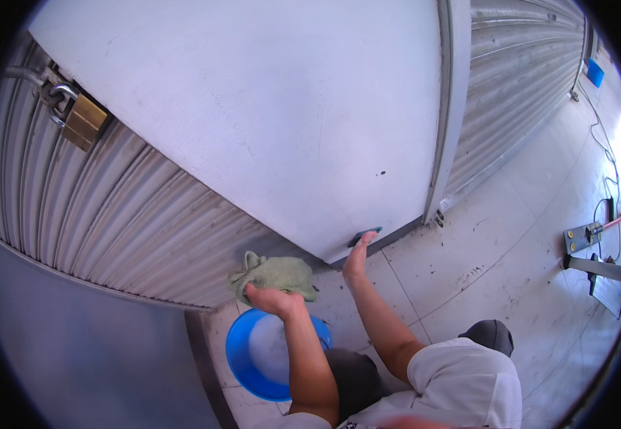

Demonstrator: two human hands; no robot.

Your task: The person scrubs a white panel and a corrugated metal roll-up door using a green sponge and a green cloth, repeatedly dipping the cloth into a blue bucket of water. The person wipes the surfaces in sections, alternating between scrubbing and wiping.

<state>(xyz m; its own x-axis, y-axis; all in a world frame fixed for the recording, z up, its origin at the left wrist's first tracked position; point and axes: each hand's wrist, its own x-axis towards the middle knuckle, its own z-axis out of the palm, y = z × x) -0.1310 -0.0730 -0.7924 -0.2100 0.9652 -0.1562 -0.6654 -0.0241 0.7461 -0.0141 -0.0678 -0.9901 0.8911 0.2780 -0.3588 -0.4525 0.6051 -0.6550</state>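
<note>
In my left hand (272, 298) is a bunched green cloth (281, 271), held in front of the ribbed metal shutter (144, 225). My right hand (357, 257) is raised against the lower part of a white panel (289, 107), pressing a dark green scouring pad (363, 236) flat to its surface near the bottom edge. Below my left forearm stands a blue basin (241, 354) with whitish suds (268, 346) in it.
A brass padlock (84, 122) hangs at the upper left. Pale tiles (466, 268) cover the floor. Cables (608, 153), a scraper-like tool with a metal plate (581, 239) and a blue object (595, 73) lie at the right. Another ribbed shutter (514, 80) stands beyond the panel.
</note>
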